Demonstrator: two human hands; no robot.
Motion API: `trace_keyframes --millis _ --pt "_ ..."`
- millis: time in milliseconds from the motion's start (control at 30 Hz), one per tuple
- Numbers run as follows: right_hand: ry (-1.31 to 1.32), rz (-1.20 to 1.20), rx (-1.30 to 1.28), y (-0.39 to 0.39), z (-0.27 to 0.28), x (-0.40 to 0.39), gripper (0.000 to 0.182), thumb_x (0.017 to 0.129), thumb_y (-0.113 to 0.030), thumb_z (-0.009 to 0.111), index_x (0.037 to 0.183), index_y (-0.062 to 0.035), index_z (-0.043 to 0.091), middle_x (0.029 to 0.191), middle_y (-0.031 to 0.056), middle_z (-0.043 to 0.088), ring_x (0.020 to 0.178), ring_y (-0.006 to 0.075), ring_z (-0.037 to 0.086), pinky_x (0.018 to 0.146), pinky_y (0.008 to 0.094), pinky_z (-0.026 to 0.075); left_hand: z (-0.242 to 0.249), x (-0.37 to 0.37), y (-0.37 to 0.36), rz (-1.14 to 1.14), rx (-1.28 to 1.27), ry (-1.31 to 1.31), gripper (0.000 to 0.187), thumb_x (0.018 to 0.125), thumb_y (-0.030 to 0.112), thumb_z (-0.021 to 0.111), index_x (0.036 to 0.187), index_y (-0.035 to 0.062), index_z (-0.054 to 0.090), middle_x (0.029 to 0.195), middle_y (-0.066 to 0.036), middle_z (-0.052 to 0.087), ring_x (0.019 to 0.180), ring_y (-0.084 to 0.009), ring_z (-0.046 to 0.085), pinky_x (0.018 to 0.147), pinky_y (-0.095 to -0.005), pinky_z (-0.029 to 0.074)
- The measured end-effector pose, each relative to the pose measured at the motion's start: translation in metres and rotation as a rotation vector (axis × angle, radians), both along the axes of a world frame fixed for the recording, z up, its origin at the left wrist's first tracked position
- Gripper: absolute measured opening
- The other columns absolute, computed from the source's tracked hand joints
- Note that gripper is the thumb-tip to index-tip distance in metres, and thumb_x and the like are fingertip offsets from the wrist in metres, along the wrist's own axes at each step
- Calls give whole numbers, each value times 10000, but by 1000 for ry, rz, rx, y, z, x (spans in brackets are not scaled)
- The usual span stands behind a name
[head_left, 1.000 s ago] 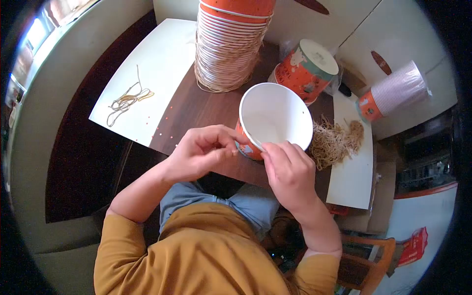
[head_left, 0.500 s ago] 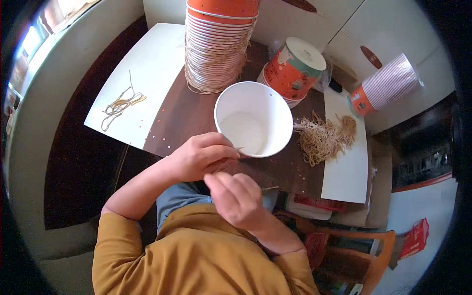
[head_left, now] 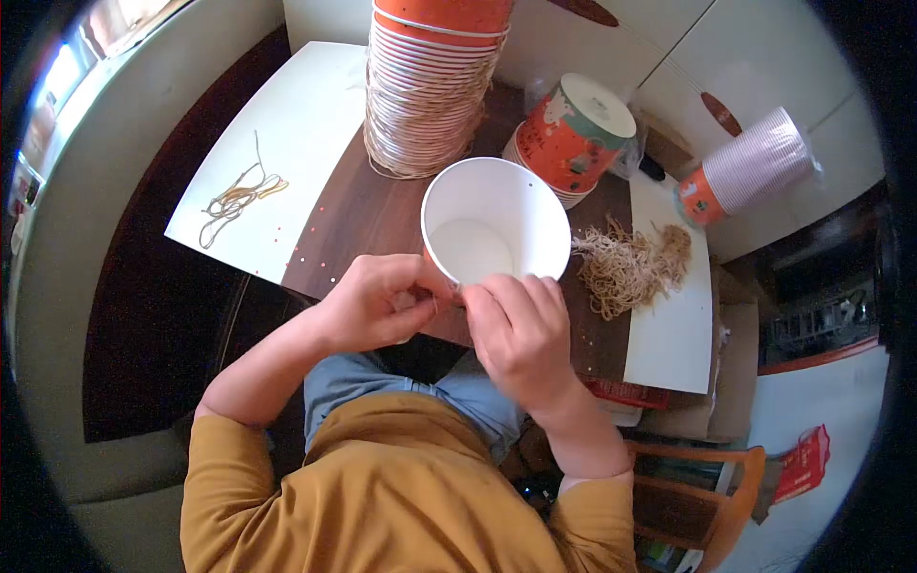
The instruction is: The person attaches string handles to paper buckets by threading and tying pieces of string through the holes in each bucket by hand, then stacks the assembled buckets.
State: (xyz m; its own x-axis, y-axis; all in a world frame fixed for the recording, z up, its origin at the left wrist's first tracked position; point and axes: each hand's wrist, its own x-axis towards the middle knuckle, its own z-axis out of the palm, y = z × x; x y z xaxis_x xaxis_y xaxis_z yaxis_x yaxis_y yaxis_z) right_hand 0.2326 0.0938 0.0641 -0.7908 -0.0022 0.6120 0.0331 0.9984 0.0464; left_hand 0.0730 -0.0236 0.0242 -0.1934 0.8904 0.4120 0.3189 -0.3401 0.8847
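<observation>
A paper bucket (head_left: 497, 215), white inside, stands tilted toward me at the near side of the table, with a small hole in its far wall. My left hand (head_left: 377, 301) is at its near-left rim, thumb and fingers pinched on a thin strand of twine (head_left: 437, 307), mostly hidden. My right hand (head_left: 521, 329) is closed at the near rim, its fingertips meeting the left fingers; what it pinches is hidden. To the right lies a tangled heap of cut twine (head_left: 621, 272).
A tall stack of buckets (head_left: 425, 105) hung with twine loops stands behind. Right of it are an upside-down orange bucket stack (head_left: 578, 134) and a leaning, wrapped stack (head_left: 750, 167). Loose cords (head_left: 239, 196) lie on the left white board. A wooden chair (head_left: 735, 487) stands at right.
My right hand has moved up and right from below the left hand to the bucket's near rim. The left fingers have shifted along the rim, and the view has shifted slightly.
</observation>
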Motion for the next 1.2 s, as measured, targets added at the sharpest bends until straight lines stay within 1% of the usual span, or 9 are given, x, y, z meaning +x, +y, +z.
trace_keyframes --millis 133,267,400,500,633,767,800,933,1200 --pt "38 -155 -223 -32 -14 13 146 742 -7 680 868 -35 611 815 71 581 669 266 588 590 364 478 2 18 -9 -124 -328 -929 132 858 -3 569 989 -17 579 925 -89 651 763 -156 653 630 -274 545" --pt "138 -200 -418 -37 -34 13 146 760 17 687 881 -21 613 771 108 611 649 273 629 567 347 502 -2 15 -16 -98 -411 -923 198 855 12 552 1050 23 579 923 -42 648 648 -78 589 595 -225 481" --pt "222 -179 -468 -34 -42 9 135 782 2 680 900 -15 616 785 112 630 653 275 643 571 341 511 7 33 -16 299 -196 22 234 780 -34 652 1002 10 591 812 -44 653 621 -112 607 507 -242 435" --pt "218 -189 -409 -34 -55 5 143 813 -54 652 951 -33 620 818 91 623 678 255 641 591 344 518 -10 31 -7 489 297 678 213 765 -8 692 959 10 608 818 -79 660 671 -176 639 538 -270 442" --pt "248 -207 -384 -35 -71 -8 166 825 -94 649 977 -31 629 848 102 635 681 257 642 586 340 518 -12 30 -8 554 415 948 321 686 16 668 995 -34 598 946 -78 632 758 -159 635 565 -282 413" --pt "263 -222 -392 -32 -73 -20 180 833 -119 640 994 -39 638 867 111 642 678 267 641 594 356 515 -17 45 -8 729 43 383 192 756 2 690 932 -4 613 896 -104 646 731 -145 635 590 -272 473" --pt "259 -224 -415 -33 -74 -22 183 830 -115 641 997 -39 640 864 116 643 674 277 639 596 360 515 -6 50 -8 675 -174 -62 147 805 21 687 922 -6 602 848 -85 653 756 -85 621 623 -236 502" --pt "264 -197 -683 -35 -82 -31 197 846 -119 631 1018 -26 644 878 131 658 680 249 650 615 346 520 -19 37 -4 493 -142 -522 212 826 14 683 989 -4 550 907 -62 632 804 -100 618 664 -223 531" --pt "327 348 -2341 -38 -79 -36 141 902 -130 611 1017 -75 671 1004 39 678 863 124 633 726 287 526 -11 33 -10 459 -123 -677 207 818 -4 680 971 -4 540 898 -56 630 819 -99 617 733 -231 518"
